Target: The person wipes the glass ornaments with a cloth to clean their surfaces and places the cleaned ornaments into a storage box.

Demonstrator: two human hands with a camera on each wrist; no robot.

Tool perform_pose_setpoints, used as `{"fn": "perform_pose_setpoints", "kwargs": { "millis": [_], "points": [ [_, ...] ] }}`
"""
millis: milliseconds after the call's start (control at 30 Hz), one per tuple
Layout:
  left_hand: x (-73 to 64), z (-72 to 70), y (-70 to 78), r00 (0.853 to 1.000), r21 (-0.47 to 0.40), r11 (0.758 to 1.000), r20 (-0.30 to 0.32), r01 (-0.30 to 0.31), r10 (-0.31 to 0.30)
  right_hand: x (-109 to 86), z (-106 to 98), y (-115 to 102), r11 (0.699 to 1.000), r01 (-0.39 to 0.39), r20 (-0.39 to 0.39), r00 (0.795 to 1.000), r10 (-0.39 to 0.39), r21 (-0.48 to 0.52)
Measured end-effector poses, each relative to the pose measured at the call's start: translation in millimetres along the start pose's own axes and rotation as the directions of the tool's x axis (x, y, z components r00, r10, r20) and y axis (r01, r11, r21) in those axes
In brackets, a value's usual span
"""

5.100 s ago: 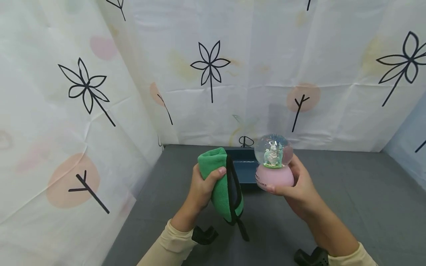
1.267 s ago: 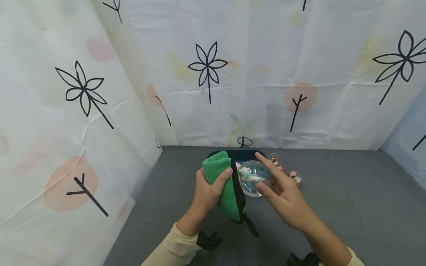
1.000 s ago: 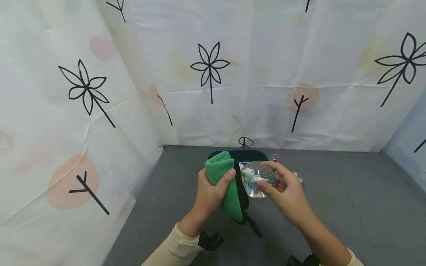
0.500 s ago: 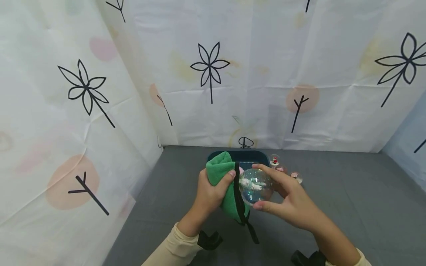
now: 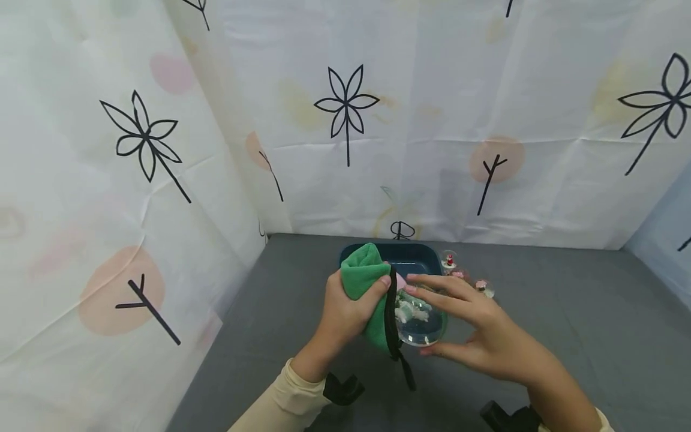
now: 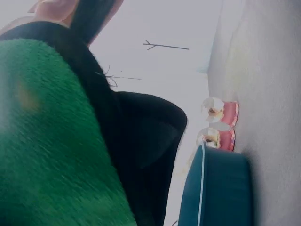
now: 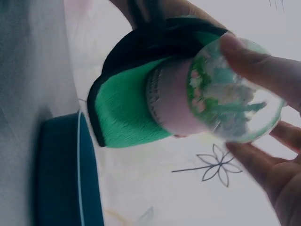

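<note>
My left hand (image 5: 348, 309) grips a folded green cloth (image 5: 363, 273) with black edging and a hanging black strap. Wrapped in that cloth is the pink base (image 7: 176, 96) of a snow globe (image 5: 420, 330), which lies tipped on its side in the air. White and green figures show inside its clear dome. My right hand (image 5: 483, 327) holds the dome, thumb on one side and fingertips on the other. In the right wrist view the thumb and fingers lie against the glass. The cloth hides part of the base.
A dark teal tray (image 5: 436, 258) sits behind the hands on the grey table (image 5: 567, 300). To its right stand several small snow globes (image 5: 449, 261), some with red bases (image 6: 230, 113) in the left wrist view. A patterned white sheet (image 5: 421, 120) hangs behind.
Earlier my right hand held the globe upright by its base, apart from the cloth. Now the base is in the cloth, and my right fingers have let go, regripped and shifted around the dome.
</note>
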State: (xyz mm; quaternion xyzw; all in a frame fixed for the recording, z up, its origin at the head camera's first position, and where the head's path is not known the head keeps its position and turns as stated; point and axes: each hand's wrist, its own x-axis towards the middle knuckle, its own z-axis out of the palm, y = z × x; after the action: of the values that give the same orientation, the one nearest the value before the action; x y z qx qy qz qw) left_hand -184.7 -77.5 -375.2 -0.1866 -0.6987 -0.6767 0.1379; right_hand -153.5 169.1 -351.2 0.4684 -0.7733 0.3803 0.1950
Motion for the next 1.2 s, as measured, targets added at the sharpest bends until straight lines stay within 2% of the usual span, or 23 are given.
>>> {"fn": "perform_pose_setpoints", "kwargs": {
  "millis": [67,167,233,367,467,567,667,767,867,1067,1200],
  "points": [
    [-0.2,1.2,1.0,1.0,-0.011,1.0,-0.015,0.009,-0.009,-0.3,1,6,0.992,0.038,-0.077,0.997,-0.03,0.116],
    [-0.7,3.2,2.0,0.999,-0.039,0.999,-0.047,0.013,-0.015,-0.8,2,15,0.961,0.107,-0.18,0.982,-0.062,0.253],
    [-0.6,4.6,3.3,0.998,-0.069,0.998,-0.066,-0.008,0.004,-1.5,2,16,0.959,0.074,-0.191,0.981,-0.021,0.275],
    [0.0,4.7,4.5,0.989,-0.082,0.994,-0.137,-0.071,0.059,-1.6,6,14,0.969,-0.011,-0.153,0.987,0.05,0.248],
    [0.6,3.0,5.1,0.978,-0.088,0.987,-0.168,-0.138,0.122,-1.1,11,11,0.947,-0.05,-0.114,0.989,0.09,0.317],
    [1.3,1.9,5.3,0.971,-0.116,0.976,-0.173,-0.186,0.164,-0.5,16,7,0.924,-0.108,-0.079,0.986,0.146,0.366],
    [2.5,2.5,4.2,0.964,-0.116,0.971,-0.189,-0.21,0.186,0.2,20,2,0.904,-0.165,-0.038,0.98,0.196,0.395],
    [2.8,4.0,4.0,0.956,-0.11,0.967,-0.209,-0.231,0.204,0.7,22,-3,0.881,-0.186,-0.01,0.977,0.211,0.435],
    [2.2,5.9,4.2,0.951,-0.124,0.958,-0.209,-0.258,0.229,1.9,24,-5,0.863,-0.21,-0.018,0.969,0.245,0.46],
    [0.3,10.0,0.3,0.959,-0.094,0.968,-0.188,-0.231,0.21,6.9,28,-3,0.826,-0.269,-0.121,0.92,0.372,0.495],
    [-1.2,11.1,-2.5,0.962,-0.071,0.975,-0.192,-0.209,0.192,7.3,26,-1,0.749,-0.339,-0.1,0.876,0.472,0.569]
  ]
}}
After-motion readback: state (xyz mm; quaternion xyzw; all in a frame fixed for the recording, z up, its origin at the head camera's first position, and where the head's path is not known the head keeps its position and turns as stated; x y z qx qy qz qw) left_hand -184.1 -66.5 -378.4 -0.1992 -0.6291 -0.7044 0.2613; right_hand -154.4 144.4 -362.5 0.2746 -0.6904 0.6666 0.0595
